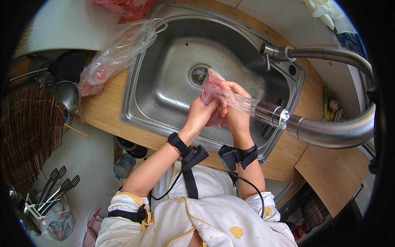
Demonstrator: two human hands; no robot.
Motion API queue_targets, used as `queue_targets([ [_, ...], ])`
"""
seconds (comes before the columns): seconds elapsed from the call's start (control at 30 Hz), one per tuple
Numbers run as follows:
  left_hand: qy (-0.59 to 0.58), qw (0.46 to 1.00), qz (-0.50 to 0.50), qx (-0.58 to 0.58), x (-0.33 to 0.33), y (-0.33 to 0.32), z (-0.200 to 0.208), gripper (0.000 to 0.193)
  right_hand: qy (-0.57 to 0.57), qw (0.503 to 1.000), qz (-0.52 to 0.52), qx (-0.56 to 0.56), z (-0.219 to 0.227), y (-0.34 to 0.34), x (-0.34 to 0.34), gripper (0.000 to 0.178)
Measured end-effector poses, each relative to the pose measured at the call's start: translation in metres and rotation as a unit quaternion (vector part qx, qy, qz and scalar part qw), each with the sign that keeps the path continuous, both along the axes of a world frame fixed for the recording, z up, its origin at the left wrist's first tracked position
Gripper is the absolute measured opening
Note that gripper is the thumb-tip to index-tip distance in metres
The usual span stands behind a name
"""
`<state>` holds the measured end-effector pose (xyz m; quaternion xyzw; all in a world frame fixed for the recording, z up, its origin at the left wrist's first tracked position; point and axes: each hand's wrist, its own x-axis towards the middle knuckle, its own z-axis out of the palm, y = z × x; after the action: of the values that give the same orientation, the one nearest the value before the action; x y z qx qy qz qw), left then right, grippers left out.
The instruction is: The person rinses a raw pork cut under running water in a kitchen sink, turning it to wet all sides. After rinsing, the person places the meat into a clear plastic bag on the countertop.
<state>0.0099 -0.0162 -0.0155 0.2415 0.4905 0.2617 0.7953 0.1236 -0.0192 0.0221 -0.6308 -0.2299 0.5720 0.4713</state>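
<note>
A clear plastic bag (117,51) with pinkish contents lies crumpled on the wooden counter (103,109) left of the sink (164,82); a pink packet (125,6) sits at the top edge. Over the basin, the left hand (201,113) and right hand (234,105) both clasp a slab of raw meat (212,88) under the faucet (273,115) spray. Its long axis runs near upright, upper end toward the drain (198,74).

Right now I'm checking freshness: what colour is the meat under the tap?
Pinkish red, with paler patches, seen in the head view: the meat, held by both hands.
</note>
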Motion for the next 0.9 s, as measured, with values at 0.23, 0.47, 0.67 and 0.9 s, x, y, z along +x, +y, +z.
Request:
queue_targets([
  [0.23, 0.105, 0.988, 0.035, 0.104, 0.007, 0.0, -0.008, 0.022, -0.414, 0.899, 0.08, 0.12, -0.02, -0.013, -0.003, 0.034],
  [0.47, 0.341, 0.828, -0.101, 0.434, 0.006, -0.005, -0.002, 0.023, -0.238, 0.965, -0.035, 0.106, -0.048, -0.024, -0.015, 0.063],
  [0.67, 0.359, 0.745, -0.201, 0.525, 0.004, -0.007, 0.011, 0.028, 0.262, 0.931, -0.246, -0.068, -0.079, -0.035, -0.002, 0.027],
  [0.9, 0.308, 0.771, -0.134, 0.541, -0.028, 0.007, 0.01, 0.063, 0.319, 0.933, -0.164, 0.012, -0.083, -0.032, 0.006, 0.03],
])
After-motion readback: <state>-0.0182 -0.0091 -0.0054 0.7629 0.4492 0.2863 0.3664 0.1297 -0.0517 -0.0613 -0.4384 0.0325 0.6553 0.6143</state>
